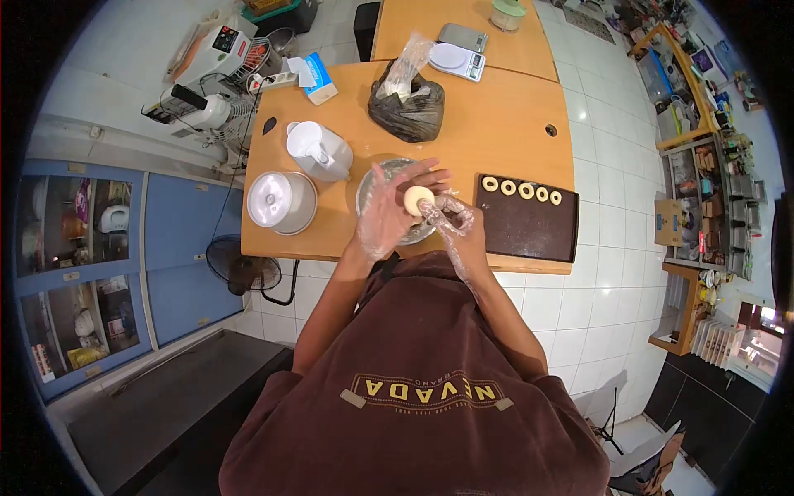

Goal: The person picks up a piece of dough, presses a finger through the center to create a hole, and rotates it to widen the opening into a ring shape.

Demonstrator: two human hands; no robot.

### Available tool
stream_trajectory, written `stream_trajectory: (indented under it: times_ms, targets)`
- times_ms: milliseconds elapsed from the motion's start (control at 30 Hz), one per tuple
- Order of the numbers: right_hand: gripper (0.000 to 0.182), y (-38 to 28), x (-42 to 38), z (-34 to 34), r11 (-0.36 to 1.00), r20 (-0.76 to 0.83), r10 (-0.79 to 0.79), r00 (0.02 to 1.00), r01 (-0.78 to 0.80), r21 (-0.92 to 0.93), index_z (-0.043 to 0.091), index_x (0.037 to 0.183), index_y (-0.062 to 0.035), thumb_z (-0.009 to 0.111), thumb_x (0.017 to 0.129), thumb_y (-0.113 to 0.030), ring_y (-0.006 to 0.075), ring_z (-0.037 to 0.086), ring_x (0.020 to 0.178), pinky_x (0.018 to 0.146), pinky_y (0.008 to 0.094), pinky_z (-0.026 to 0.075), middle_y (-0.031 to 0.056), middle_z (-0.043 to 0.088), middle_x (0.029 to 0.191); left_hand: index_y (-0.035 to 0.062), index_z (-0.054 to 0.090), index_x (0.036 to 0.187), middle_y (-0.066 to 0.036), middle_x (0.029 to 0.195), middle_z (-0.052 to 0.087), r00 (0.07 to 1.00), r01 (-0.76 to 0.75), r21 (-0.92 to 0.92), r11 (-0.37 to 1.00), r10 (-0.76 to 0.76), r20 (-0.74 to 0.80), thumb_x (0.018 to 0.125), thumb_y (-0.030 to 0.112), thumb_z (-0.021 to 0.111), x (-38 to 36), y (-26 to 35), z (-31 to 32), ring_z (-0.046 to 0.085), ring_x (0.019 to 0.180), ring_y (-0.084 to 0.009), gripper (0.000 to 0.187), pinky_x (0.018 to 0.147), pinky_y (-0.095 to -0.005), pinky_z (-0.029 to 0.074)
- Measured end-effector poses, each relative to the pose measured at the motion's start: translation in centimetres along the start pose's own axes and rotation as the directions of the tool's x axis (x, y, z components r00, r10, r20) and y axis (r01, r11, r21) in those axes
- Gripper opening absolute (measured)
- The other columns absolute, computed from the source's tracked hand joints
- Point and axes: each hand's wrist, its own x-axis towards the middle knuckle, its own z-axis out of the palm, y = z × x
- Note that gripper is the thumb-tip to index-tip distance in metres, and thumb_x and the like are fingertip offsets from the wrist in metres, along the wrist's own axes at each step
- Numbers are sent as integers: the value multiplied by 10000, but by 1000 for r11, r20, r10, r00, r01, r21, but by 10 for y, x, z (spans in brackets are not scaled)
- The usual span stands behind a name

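A round, pale piece of dough (418,201) is between my hands, above a metal bowl (364,195) that they partly cover. My left hand (387,213), in a clear plastic glove, is palm up behind the dough with its fingers stretched out and apart. My right hand (463,230), gloved the same way, grips the dough's lower right edge between thumb and fingers. To the right lies a dark baking tray (529,225). Several ring-shaped dough pieces (527,191) sit in a row along its far edge.
On the wooden table (347,99) stand a white pitcher (318,150), a lidded white container (281,202), a black plastic bag (405,109), a blue-and-white box (320,80) and a kitchen scale (456,60). A black fan (240,264) is at the left, beside blue cabinets (186,248).
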Motion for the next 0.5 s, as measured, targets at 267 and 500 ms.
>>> stream_trajectory:
  times_ms: [267,500]
  targets:
    - [206,-31,-9,1,826,-1,-185,983,155,-543,673,795,-4,765,933,-126,75,569,711,646,254,457,17,653,744,70,250,1627,-188,1670,269,999,29,-645,764,-38,1,978,749,400,5,-6,19,284,1535,-314,951,1273,-509,237]
    - [663,10,-2,-11,990,-176,-128,976,114,-88,358,1466,-53,749,934,-112,267,476,1317,1032,404,473,151,400,1484,133,228,1645,-171,1700,200,998,28,-666,745,22,67,967,750,426,11,5,32,195,1574,-311,938,1278,-510,220]
